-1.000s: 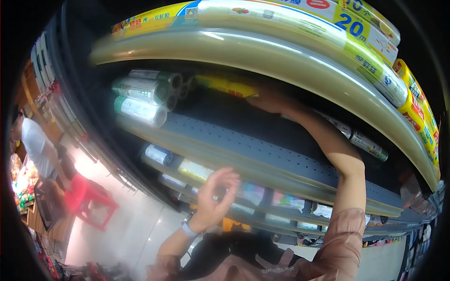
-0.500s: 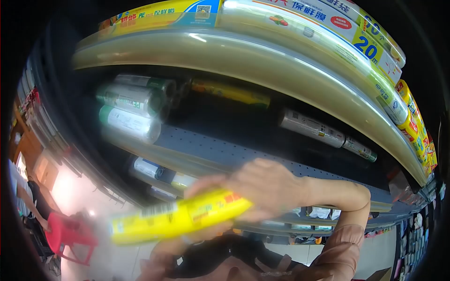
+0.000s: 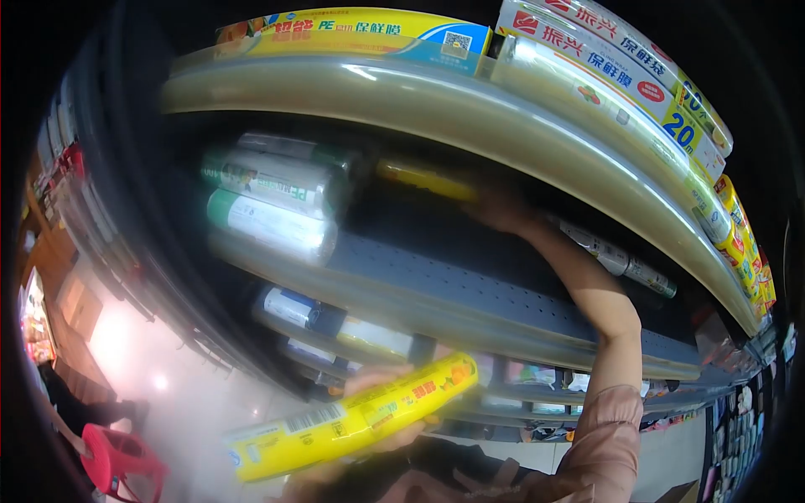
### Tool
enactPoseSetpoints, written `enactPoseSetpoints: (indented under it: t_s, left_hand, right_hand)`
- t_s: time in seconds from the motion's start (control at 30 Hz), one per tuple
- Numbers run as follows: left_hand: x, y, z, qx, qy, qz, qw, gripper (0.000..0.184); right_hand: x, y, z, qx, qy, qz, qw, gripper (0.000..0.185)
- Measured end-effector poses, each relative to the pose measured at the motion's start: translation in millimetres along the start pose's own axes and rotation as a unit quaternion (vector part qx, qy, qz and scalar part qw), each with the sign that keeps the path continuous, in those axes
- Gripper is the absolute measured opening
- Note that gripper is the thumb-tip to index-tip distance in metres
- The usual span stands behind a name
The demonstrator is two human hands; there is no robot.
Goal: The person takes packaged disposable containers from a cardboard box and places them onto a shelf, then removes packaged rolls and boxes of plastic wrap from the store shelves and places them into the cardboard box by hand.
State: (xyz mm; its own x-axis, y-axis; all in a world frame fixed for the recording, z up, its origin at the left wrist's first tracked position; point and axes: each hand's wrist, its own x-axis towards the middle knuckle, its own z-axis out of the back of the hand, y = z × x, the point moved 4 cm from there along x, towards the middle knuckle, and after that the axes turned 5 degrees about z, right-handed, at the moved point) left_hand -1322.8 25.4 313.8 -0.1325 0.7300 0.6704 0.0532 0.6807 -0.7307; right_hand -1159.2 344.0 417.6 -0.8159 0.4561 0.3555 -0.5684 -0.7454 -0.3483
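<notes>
My left hand (image 3: 381, 379) is wrapped around a long yellow cling wrap box (image 3: 360, 416), held slantwise low in the head view, in front of the shelves. A barcode and red lettering show on its side. My right hand (image 3: 503, 208) reaches deep under the upper shelf, at the right end of another yellow box (image 3: 426, 179) in the shadow. The fingers there are dark and blurred, so their grip on it does not show. Just right of the right forearm lies a white roll (image 3: 591, 245), partly hidden by the arm.
Clear-wrapped rolls (image 3: 272, 225) are stacked at the left of the perforated shelf (image 3: 453, 281). Above runs the upper shelf's curved edge (image 3: 377, 90), carrying cling wrap boxes (image 3: 352, 35). A red stool (image 3: 122, 457) stands lower left, with part of a person beside it.
My right hand has left the yellow box in my left hand and moved up into the shelf, to the yellow box at the back. The view has shifted slightly.
</notes>
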Motion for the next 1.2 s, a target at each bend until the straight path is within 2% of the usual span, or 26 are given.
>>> enactPoseSetpoints:
  t_s: [0.07, 0.1, 0.17, 0.2, 0.23, 0.27, 0.3, 0.37, 0.4, 0.47, 0.6, 0.67, 0.73, 0.8, 0.87, 0.93, 0.97, 1.0, 1.1, 1.13, 1.2]
  left_hand:
    - [4.5, -2.2, 0.8, -0.091, 0.046, 0.038, 0.994, 0.06]
    - [0.0, 8.3, -1.3, -0.152, 0.035, 0.041, 0.987, 0.06]
    - [-5.4, 20.6, -5.5, -0.167, 0.047, 0.066, 0.983, 0.062]
    - [-8.9, 24.8, -10.0, -0.175, 0.049, 0.092, 0.979, 0.065]
    - [-13.2, 26.4, -19.1, -0.146, 0.004, 0.147, 0.978, 0.063]
    - [-16.0, 32.7, -24.0, -0.153, 0.017, 0.152, 0.976, 0.063]
    - [-18.5, 40.0, -29.3, -0.079, 0.044, 0.106, 0.99, 0.062]
    - [-21.4, 37.4, -41.9, 0.024, 0.109, 0.041, 0.993, 0.058]
    - [-20.2, 33.1, -51.8, 0.018, 0.122, 0.042, 0.991, 0.058]
    - [-19.8, 25.3, -74.1, -0.138, 0.116, 0.079, 0.98, 0.049]
    - [-40.1, 15.8, -120.0, -0.117, 0.216, 0.103, 0.964, 0.047]
    - [-57.8, 11.2, -152.4, -0.143, 0.256, 0.16, 0.943, 0.046]
    - [-76.2, 3.3, -188.8, -0.196, 0.274, 0.177, 0.925, 0.045]
    - [-104.5, 3.4, -227.5, -0.204, 0.359, 0.225, 0.882, 0.052]
    - [-134.2, -3.0, -268.3, -0.219, 0.378, 0.254, 0.863, 0.054]
    - [-163.2, -13.6, -311.9, -0.255, 0.395, 0.286, 0.835, 0.056]
    - [-176.6, -19.0, -332.4, -0.26, 0.413, 0.288, 0.824, 0.056]
    - [-191.4, -23.2, -352.1, -0.25, 0.439, 0.288, 0.813, 0.056]
    - [-241.2, -28.9, -409.8, -0.233, 0.511, 0.307, 0.768, 0.054]
    - [-258.7, -30.1, -426.0, -0.216, 0.535, 0.325, 0.749, 0.051]
    - [-285.8, -36.9, -456.6, -0.217, 0.567, 0.355, 0.711, 0.048]
  right_hand:
    - [1.0, 1.8, -1.2, 0.018, 0.03, -0.045, 0.998, 0.064]
    - [3.1, 9.4, 10.1, 0.013, 0.031, -0.055, 0.998, 0.064]
    - [8.3, 28.5, 35.7, -0.031, 0.144, -0.108, 0.983, 0.059]
    - [6.6, 31.9, 37.1, -0.035, 0.149, -0.121, 0.981, 0.059]
    - [2.7, 36.2, 36.9, -0.004, 0.148, -0.117, 0.982, 0.056]
    - [-4.8, 38.6, 38.6, 0.03, 0.146, -0.114, 0.982, 0.052]
    - [-17.5, 40.7, 43.9, 0.029, 0.148, -0.13, 0.98, 0.052]
    - [-45.5, 60.1, 66.8, 0.023, 0.046, -0.063, 0.997, 0.049]
    - [-60.3, 70.6, 83.2, 0.01, 0.041, -0.067, 0.997, 0.048]
    - [-102.7, 96.2, 120.7, 0.013, -0.011, -0.055, 0.998, 0.049]
    - [-195.5, 134.7, 172.3, 0.018, -0.046, -0.075, 0.996, 0.058]
    - [-252.6, 146.1, 181.8, 0.018, -0.052, -0.113, 0.992, 0.061]
    - [-312.7, 155.7, 184.2, 0.024, -0.049, -0.167, 0.984, 0.061]
    - [-376.0, 166.1, 194.1, 0.056, -0.061, -0.261, 0.962, 0.06]
    - [-440.4, 179.7, 206.9, 0.077, -0.05, -0.319, 0.943, 0.059]
    - [-511.4, 189.5, 210.7, 0.159, -0.049, -0.417, 0.893, 0.057]
    - [-550.6, 195.2, 205.8, 0.213, -0.078, -0.439, 0.87, 0.053]
    - [-584.5, 205.6, 204.8, 0.202, -0.083, -0.458, 0.862, 0.053]
    - [-673.8, 246.3, 197.9, 0.367, -0.149, -0.536, 0.745, 0.048]
    - [-695.5, 262.8, 198.7, 0.358, -0.155, -0.551, 0.737, 0.048]
    - [-739.9, 293.2, 189.5, 0.474, -0.189, -0.645, 0.569, 0.046]
